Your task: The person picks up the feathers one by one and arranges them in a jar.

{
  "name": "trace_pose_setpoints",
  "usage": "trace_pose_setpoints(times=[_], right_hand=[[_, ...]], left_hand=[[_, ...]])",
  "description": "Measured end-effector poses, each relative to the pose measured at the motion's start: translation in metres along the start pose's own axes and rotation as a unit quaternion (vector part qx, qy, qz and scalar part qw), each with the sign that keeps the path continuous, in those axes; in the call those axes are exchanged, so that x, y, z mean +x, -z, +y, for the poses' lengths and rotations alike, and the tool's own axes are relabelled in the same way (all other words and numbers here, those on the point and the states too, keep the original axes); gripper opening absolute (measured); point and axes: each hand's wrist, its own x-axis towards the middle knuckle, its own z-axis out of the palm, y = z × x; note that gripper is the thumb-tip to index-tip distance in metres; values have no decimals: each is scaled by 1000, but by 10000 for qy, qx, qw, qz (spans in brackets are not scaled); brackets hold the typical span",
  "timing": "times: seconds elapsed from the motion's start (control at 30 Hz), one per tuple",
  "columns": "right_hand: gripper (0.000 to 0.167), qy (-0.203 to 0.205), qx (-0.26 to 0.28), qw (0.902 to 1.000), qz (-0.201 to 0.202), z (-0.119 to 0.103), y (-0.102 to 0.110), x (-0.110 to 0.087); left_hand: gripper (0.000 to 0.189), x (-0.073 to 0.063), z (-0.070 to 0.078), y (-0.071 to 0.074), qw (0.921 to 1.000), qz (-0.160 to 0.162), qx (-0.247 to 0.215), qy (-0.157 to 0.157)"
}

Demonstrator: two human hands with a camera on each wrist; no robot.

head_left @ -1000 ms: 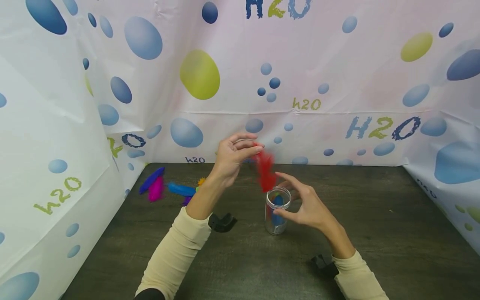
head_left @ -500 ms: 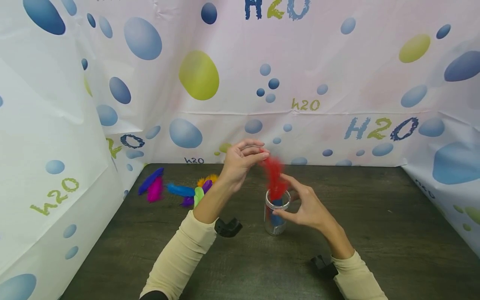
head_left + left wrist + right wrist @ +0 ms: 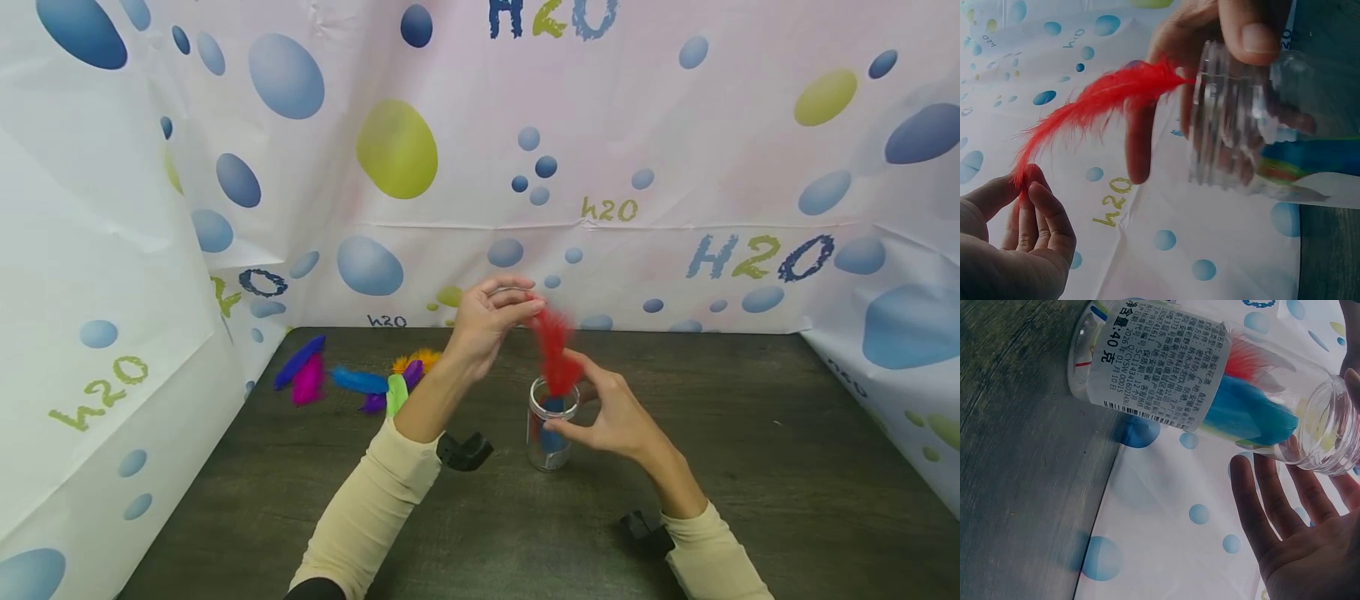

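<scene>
Head view shows the left hand [image 3: 486,323] pinching one end of a red feather [image 3: 555,354] between thumb and fingers, the other end hanging at the mouth of a clear jar [image 3: 549,460]. That jar stands upright on the dark table [image 3: 720,450], and the right hand [image 3: 618,417] holds it near the neck, thumb on the near side and fingers behind. Through the jar's wall, the right wrist view shows a blue feather [image 3: 1247,412], something red and fluffy [image 3: 1247,361] beside it, and a printed white label [image 3: 1160,362]. Near the left forearm lie more feathers: dark blue [image 3: 300,362] touching pink [image 3: 308,382], then light blue [image 3: 360,381], green [image 3: 397,392], purple [image 3: 412,372] and orange [image 3: 426,357].
</scene>
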Motion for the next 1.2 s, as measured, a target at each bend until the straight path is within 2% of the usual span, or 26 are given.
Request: trace_pose_setpoints(times=[0.3,0.63,0.83,1.0,1.2], right_hand=[[86,-81,-97,9999,8,-1,0,-1],[87,-86,-45,10000,11,0,-2,-1],[90,-29,24,10000,-11,0,-1,-1],[90,10,8,10000,-1,-1,-1,-1],[90,98,12,10000,3,-2,-1,-1]], left_hand=[[18,-4,-15,10,9985,55,530,119],[26,-14,-30,19,9943,-158,1039,192],[19,-20,-39,24,9920,-248,1223,177],[17,-26,-42,26,9870,-390,1555,90],[20,-31,-41,27,9803,-603,1870,184]])
